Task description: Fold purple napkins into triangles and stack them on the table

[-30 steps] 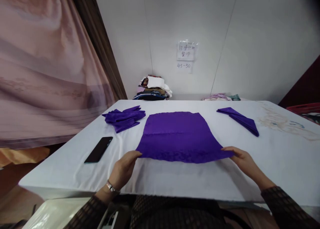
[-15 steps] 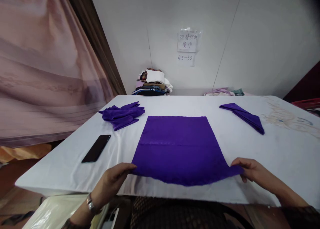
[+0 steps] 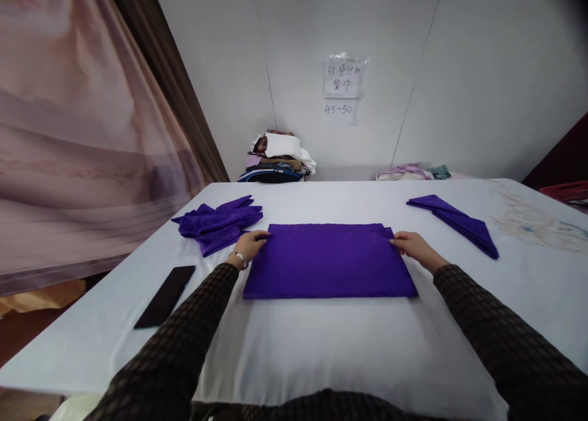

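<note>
A purple cloth napkin (image 3: 329,263) lies doubled over on the white-covered table, its fold along the side near me. My left hand (image 3: 252,246) pinches its far left corner between thumb and fingers. At the far right corner my right hand (image 3: 410,247) pinches the upper layer, which sits slightly off from the layer below. Left of my left hand lies a loose heap of purple napkins (image 3: 215,223). Beyond my right hand rests a purple napkin folded into a narrow, pointed shape (image 3: 459,222).
A black phone (image 3: 166,296) lies on the white tablecloth (image 3: 303,347) at left. Behind the table's far edge are a clothes stack (image 3: 278,157) and more cloth (image 3: 407,171). Handwritten paper signs (image 3: 342,81) hang on the wall. A pink curtain (image 3: 92,127) hangs at left.
Both hands have carried the napkin's near edge away from me and laid it over the far edge. The open square is now a doubled rectangle.
</note>
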Motion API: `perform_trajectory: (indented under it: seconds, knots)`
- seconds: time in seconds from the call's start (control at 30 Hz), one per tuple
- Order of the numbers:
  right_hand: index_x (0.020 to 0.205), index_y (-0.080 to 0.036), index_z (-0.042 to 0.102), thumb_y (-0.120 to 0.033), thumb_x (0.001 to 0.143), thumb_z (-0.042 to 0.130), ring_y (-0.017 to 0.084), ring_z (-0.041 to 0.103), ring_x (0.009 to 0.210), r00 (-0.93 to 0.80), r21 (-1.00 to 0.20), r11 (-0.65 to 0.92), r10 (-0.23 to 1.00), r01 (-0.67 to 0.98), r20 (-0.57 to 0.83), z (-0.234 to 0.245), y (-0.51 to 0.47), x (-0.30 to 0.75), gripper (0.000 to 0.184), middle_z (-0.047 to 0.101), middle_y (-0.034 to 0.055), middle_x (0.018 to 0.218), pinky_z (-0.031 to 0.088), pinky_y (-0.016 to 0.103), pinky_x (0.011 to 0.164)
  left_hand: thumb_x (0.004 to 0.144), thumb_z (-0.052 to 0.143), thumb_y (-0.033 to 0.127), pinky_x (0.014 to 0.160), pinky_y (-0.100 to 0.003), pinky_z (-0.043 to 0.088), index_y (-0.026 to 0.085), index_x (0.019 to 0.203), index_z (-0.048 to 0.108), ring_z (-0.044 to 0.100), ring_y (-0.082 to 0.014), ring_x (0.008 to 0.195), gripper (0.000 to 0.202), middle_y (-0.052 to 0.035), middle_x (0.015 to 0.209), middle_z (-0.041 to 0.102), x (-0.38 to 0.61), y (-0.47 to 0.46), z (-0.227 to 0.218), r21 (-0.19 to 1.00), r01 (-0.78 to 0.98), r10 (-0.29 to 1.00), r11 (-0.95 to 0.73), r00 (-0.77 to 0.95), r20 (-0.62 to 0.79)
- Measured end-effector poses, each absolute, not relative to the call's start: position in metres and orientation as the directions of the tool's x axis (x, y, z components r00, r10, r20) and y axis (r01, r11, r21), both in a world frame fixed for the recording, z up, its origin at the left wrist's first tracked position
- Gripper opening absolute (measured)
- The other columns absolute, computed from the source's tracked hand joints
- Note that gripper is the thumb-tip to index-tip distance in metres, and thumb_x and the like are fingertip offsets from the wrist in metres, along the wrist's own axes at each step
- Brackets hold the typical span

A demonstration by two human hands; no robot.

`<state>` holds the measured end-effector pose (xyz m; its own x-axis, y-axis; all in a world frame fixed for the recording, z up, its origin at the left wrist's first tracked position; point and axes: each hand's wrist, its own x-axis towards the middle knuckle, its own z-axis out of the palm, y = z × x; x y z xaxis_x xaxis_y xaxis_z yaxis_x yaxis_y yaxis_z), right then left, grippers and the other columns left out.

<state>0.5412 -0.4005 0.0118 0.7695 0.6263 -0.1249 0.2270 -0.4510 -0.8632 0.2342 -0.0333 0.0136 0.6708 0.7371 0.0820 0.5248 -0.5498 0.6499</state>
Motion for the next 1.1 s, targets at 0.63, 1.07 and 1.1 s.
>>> perform_trajectory:
  seconds: [0.63,1.07,1.1]
  knots:
    - [0.066,-0.018,0.065,-0.026,0.07,0.057,0.017,0.058,0.064,0.853,-0.582,-0.697,0.521,0.418,-0.012,-0.039,-0.357,0.604,0.011,0.066,0.0021,0.065,0.039,0.026,0.059,0.075,0.059,0.022,0.082,-0.027,0.048,0.017,0.101,0.069,0.064,-0.0205,0.091,0.028,-0.0071,0.1,0.071,0.308,0.001,-0.021,0.549,0.683,0.839,-0.482,0.54,0.065]
    - [0.078,-0.019,0.066,-0.028,0.078,0.052,0.019,0.058,0.071,0.857,-0.381,-0.784,0.514,0.491,0.047,-0.039,-0.354,0.597,0.017,0.068,0.0059,0.077,0.036,0.027,0.059,0.078,0.059,0.027,0.084,-0.029,0.047,0.017,0.108,0.065,0.063,-0.0216,0.098,0.032,-0.0087,0.103,0.07,0.309,0.003,-0.026,0.558,0.693,0.861,-0.457,0.501,0.084]
    - [0.078,-0.019,0.066,-0.028,0.079,0.051,0.019,0.058,0.071,0.858,-0.371,-0.789,0.512,0.49,0.045,-0.039,-0.354,0.597,0.017,0.068,0.0061,0.077,0.036,0.027,0.059,0.078,0.06,0.027,0.084,-0.029,0.047,0.016,0.108,0.065,0.063,-0.0219,0.098,0.033,-0.0091,0.103,0.069,0.309,0.004,-0.026,0.557,0.696,0.863,-0.454,0.498,0.08]
